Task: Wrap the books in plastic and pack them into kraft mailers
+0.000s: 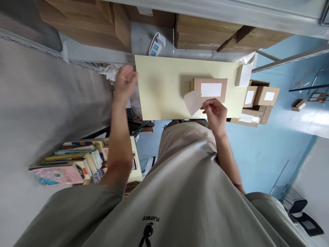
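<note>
In the head view, my right hand (215, 115) pinches a small sheet of pale paper (193, 102) between thumb and fingertips. The sheet is held up in front of the lower left corner of a brown cardboard box (224, 90), which lies on a pale yellow tabletop (164, 89). A white label (211, 90) is on the box's upper face. My left hand (125, 84) is off the table's left edge, smeared by motion. Its fingers look partly curled, and what they may hold cannot be made out. Crumpled white paper (111, 72) lies beside and below it.
A small white box (243, 75) stands at the table's right end. Labelled cartons (267, 95) are stacked beyond it. Large cardboard boxes (205, 31) and a power strip (155, 48) line the back. Books (77, 157) fill a lower shelf at left.
</note>
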The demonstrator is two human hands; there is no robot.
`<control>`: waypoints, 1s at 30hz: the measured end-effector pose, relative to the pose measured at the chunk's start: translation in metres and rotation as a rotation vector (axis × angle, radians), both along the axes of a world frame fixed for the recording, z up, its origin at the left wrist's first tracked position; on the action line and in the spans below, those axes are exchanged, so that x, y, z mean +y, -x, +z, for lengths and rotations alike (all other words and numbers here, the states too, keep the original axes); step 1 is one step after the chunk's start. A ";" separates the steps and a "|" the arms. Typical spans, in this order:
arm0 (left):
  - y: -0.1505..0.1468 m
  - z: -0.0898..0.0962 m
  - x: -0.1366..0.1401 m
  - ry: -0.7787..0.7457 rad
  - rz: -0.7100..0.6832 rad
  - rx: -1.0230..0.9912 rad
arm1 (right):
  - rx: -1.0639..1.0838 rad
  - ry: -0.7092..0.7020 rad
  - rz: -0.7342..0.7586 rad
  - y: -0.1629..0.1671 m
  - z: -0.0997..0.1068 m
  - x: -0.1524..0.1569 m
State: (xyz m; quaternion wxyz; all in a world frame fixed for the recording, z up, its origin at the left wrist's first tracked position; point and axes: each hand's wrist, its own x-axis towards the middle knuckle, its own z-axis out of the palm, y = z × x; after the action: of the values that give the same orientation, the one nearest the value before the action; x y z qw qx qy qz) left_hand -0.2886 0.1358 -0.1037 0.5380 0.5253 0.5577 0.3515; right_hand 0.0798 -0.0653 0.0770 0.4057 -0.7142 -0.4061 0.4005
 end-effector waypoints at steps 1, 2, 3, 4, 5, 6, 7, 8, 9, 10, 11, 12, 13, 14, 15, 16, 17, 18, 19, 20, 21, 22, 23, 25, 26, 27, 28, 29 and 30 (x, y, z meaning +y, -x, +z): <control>-0.036 0.014 -0.025 0.004 0.032 -0.030 | -0.002 -0.006 -0.006 -0.004 -0.003 0.002; -0.071 0.032 -0.050 -0.011 -0.035 -0.088 | 0.002 -0.010 -0.008 -0.008 -0.006 0.003; -0.103 0.051 -0.075 -0.031 -0.105 -0.151 | 0.013 -0.016 -0.009 -0.012 -0.010 0.005; -0.132 0.070 -0.097 -0.045 -0.156 -0.191 | 0.031 -0.022 -0.007 -0.016 -0.013 0.008; -0.156 0.089 -0.116 -0.050 -0.193 -0.213 | 0.054 -0.027 -0.002 -0.019 -0.015 0.010; -0.175 0.105 -0.132 -0.055 -0.220 -0.222 | 0.082 -0.029 0.006 -0.022 -0.017 0.012; -0.190 0.117 -0.143 -0.062 -0.232 -0.221 | 0.112 -0.028 0.014 -0.024 -0.019 0.015; -0.202 0.126 -0.150 -0.068 -0.225 -0.220 | 0.142 -0.026 0.023 -0.027 -0.021 0.017; -0.210 0.131 -0.154 -0.072 -0.211 -0.214 | 0.170 -0.023 0.033 -0.030 -0.023 0.019; -0.217 0.134 -0.156 -0.075 -0.192 -0.206 | 0.194 -0.019 0.045 -0.034 -0.025 0.020; -0.222 0.134 -0.156 -0.074 -0.175 -0.197 | 0.214 -0.016 0.060 -0.037 -0.027 0.022; -0.226 0.133 -0.155 -0.071 -0.162 -0.187 | 0.230 -0.013 0.077 -0.042 -0.029 0.023; -0.231 0.132 -0.154 -0.068 -0.155 -0.178 | 0.243 -0.013 0.098 -0.046 -0.031 0.025; -0.235 0.130 -0.153 -0.063 -0.151 -0.173 | 0.253 -0.013 0.121 -0.051 -0.034 0.026; -0.240 0.128 -0.152 -0.058 -0.146 -0.173 | 0.261 -0.012 0.145 -0.056 -0.036 0.027; -0.245 0.126 -0.152 -0.052 -0.136 -0.175 | 0.266 -0.009 0.169 -0.060 -0.038 0.028; -0.250 0.124 -0.153 -0.043 -0.121 -0.179 | 0.269 -0.004 0.192 -0.065 -0.040 0.029; -0.254 0.121 -0.153 -0.030 -0.102 -0.179 | 0.271 0.004 0.213 -0.069 -0.041 0.030; -0.259 0.117 -0.154 -0.013 -0.079 -0.174 | 0.273 0.011 0.228 -0.074 -0.041 0.030; -0.263 0.114 -0.155 0.008 -0.055 -0.162 | 0.275 0.018 0.236 -0.079 -0.042 0.030; -0.267 0.110 -0.155 0.032 -0.028 -0.145 | 0.276 0.023 0.235 -0.085 -0.043 0.029; -0.270 0.107 -0.156 0.055 0.001 -0.126 | 0.271 0.029 0.225 -0.092 -0.044 0.028; -0.273 0.105 -0.156 0.078 0.033 -0.111 | 0.260 0.033 0.206 -0.100 -0.046 0.026; -0.278 0.105 -0.157 0.120 0.086 -0.093 | 0.222 0.039 0.151 -0.118 -0.054 0.022; -0.281 0.106 -0.157 0.137 0.105 -0.090 | 0.201 0.045 0.125 -0.128 -0.059 0.020; -0.283 0.108 -0.157 0.151 0.120 -0.088 | 0.182 0.053 0.104 -0.137 -0.065 0.017; -0.286 0.110 -0.158 0.163 0.129 -0.086 | 0.167 0.065 0.092 -0.146 -0.071 0.015; -0.289 0.111 -0.158 0.173 0.138 -0.085 | 0.158 0.081 0.091 -0.154 -0.077 0.013; -0.291 0.113 -0.160 0.180 0.148 -0.086 | 0.155 0.098 0.098 -0.160 -0.083 0.012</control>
State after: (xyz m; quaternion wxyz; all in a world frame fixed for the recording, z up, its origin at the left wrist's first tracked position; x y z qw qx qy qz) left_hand 0.0029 -0.0238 0.0089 0.5789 0.4168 0.6007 0.3610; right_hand 0.2402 -0.0536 -0.0060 0.3803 -0.6793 -0.3881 0.4932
